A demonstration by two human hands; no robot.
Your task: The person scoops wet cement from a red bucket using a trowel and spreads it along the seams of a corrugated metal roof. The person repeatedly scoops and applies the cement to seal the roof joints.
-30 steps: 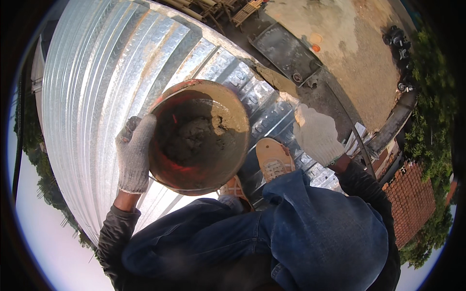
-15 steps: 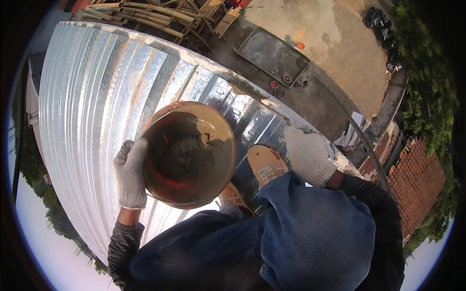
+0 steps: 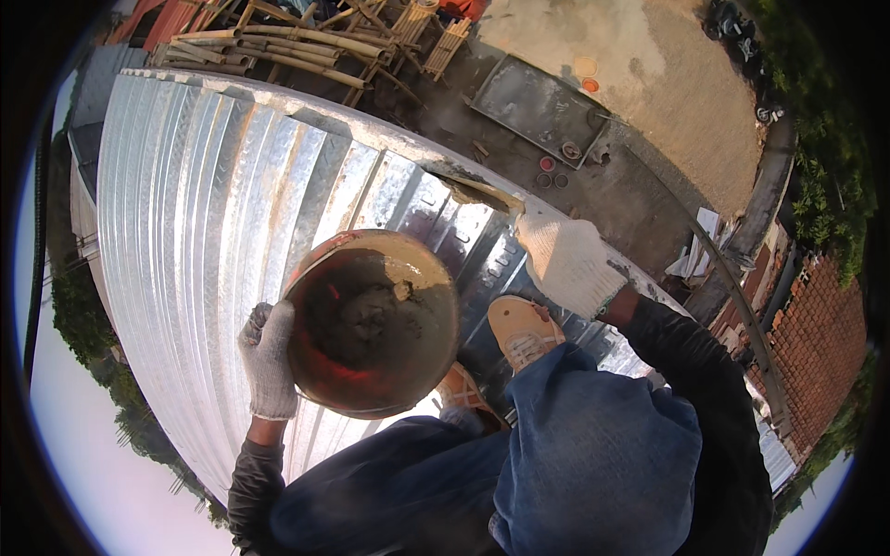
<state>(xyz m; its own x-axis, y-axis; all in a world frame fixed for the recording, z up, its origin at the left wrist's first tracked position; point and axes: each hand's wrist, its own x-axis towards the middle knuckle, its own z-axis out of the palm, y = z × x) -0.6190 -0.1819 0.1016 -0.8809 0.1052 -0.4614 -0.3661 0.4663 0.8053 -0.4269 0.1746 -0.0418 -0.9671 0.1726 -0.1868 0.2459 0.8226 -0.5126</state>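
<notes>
My left hand (image 3: 268, 360), in a white knit glove, grips the rim of a round red bowl (image 3: 373, 322) coated with grey mortar, a lump of wet mortar lying inside. The bowl is held above the corrugated metal roof (image 3: 199, 232). My right hand (image 3: 567, 261), also gloved, holds a mortar-caked trowel (image 3: 482, 195) whose blade reaches up-left along the roof's edge. My knees in blue jeans (image 3: 593, 454) and a tan shoe (image 3: 522, 331) rest on the roof just below the bowl.
Far below the roof edge lie a yard of bare ground (image 3: 640, 83), a flat grey mixing tray (image 3: 538, 107), stacked bamboo poles (image 3: 306, 42) and a red tiled roof (image 3: 816, 343). Trees and sky fill the left rim.
My right hand has come up from behind my knee and reached out to the roof edge with the trowel. The bowl has dropped slightly lower and closer to my knees.
</notes>
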